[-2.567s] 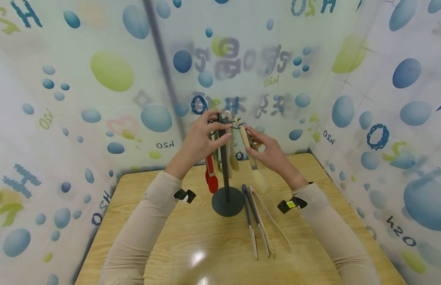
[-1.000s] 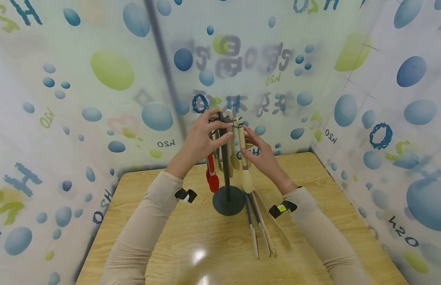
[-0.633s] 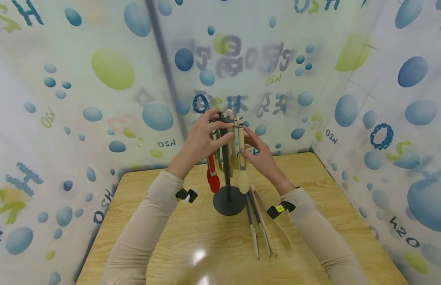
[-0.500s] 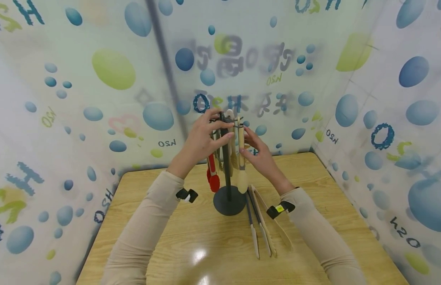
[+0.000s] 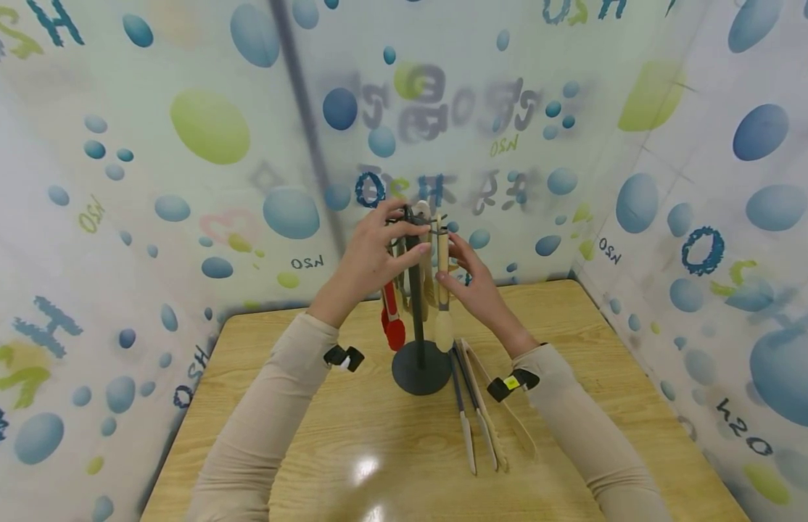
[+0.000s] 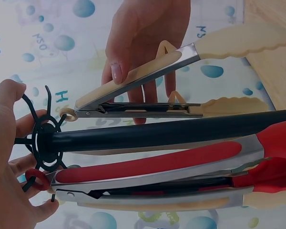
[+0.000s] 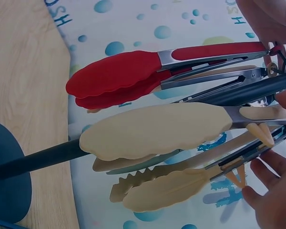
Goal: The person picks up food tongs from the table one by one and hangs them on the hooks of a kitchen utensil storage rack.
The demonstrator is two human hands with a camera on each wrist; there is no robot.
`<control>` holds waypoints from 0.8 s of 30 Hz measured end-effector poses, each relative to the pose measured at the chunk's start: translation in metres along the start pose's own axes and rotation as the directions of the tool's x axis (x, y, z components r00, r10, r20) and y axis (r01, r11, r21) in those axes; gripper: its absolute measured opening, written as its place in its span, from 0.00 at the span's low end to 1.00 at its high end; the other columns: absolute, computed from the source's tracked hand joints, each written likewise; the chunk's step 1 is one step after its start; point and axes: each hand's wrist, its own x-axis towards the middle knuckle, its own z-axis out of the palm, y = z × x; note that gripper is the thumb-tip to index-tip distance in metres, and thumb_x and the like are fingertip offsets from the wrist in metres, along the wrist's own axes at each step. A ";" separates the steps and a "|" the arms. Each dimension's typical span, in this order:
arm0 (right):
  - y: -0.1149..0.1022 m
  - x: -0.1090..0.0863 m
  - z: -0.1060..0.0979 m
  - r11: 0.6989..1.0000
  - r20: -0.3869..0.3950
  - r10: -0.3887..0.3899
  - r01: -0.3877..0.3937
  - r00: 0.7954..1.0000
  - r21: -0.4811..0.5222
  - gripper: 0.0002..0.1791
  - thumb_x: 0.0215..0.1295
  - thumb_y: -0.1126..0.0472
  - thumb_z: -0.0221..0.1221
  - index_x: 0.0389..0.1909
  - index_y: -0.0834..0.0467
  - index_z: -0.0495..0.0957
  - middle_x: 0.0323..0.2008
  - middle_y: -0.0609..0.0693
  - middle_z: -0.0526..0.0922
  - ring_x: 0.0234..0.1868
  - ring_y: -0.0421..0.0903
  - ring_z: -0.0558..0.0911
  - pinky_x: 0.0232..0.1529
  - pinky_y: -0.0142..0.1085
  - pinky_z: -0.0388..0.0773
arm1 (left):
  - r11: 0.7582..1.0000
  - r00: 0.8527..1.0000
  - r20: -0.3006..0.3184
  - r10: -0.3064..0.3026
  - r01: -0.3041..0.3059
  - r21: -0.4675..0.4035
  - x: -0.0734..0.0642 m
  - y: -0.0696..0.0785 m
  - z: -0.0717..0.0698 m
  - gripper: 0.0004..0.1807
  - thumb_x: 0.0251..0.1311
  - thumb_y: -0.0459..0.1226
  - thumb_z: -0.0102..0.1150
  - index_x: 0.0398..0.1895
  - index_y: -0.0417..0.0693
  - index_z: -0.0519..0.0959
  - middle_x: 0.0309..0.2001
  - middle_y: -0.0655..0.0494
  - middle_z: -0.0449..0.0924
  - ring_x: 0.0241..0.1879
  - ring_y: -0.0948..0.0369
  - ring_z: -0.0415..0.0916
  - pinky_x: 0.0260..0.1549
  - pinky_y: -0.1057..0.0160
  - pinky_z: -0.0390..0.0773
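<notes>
A dark utensil rack (image 5: 415, 319) has a round base, an upright pole and a ring of hooks on top. My left hand (image 5: 368, 257) holds the rack by that hook ring, fingers and thumb spread around the hooks. Cream-headed tongs (image 7: 155, 129) hang beside the pole, arms spread apart, their end loop around a hook in the left wrist view. My right hand (image 5: 476, 283) holds these tongs by the handle, its thumb on one arm and the fingers partly hidden behind. Red tongs (image 6: 148, 167) hang by their loop near my left hand.
More utensils hang behind the pole, partly hidden. On the wooden table (image 5: 352, 406), to the right of the rack's base, lie blue-handled tongs (image 5: 467, 438) and beige tongs (image 5: 499, 453), side by side. A printed curtain (image 5: 247, 130) encloses the table at the back and sides.
The cream-headed tongs have swung from a slant to nearly vertical beside the pole, and my right hand has shifted left with them. My left hand stays on the hook ring.
</notes>
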 end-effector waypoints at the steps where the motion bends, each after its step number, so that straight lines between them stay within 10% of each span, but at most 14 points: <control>1: 0.000 0.000 0.000 1.000 0.000 0.004 -0.004 1.000 -0.002 0.38 0.73 0.63 0.54 0.79 0.56 0.47 0.74 0.62 0.62 0.74 0.59 0.63 0.75 0.59 0.54 | 1.000 1.000 0.000 0.001 -0.001 0.000 0.000 0.000 0.000 0.18 0.64 0.50 0.63 0.55 0.57 0.84 0.71 0.46 0.64 0.65 0.49 0.70 0.65 0.41 0.67; 13: 0.006 -0.019 -0.016 1.000 -0.055 0.029 -0.030 0.998 -0.007 0.40 0.71 0.65 0.57 0.79 0.55 0.49 0.73 0.62 0.63 0.75 0.59 0.60 0.76 0.59 0.50 | 1.000 1.000 0.004 0.001 -0.001 0.002 0.000 0.001 0.001 0.18 0.64 0.49 0.63 0.55 0.56 0.84 0.71 0.45 0.64 0.65 0.48 0.70 0.65 0.41 0.66; 24: 0.093 -0.071 -0.019 0.971 -0.176 0.216 -0.230 0.960 -0.063 0.21 0.73 0.58 0.56 0.64 0.59 0.74 0.63 0.60 0.76 0.65 0.59 0.72 0.67 0.59 0.64 | 1.000 1.000 -0.017 0.011 -0.011 0.012 0.000 0.003 0.001 0.17 0.64 0.48 0.63 0.54 0.55 0.84 0.70 0.44 0.65 0.63 0.49 0.70 0.65 0.40 0.65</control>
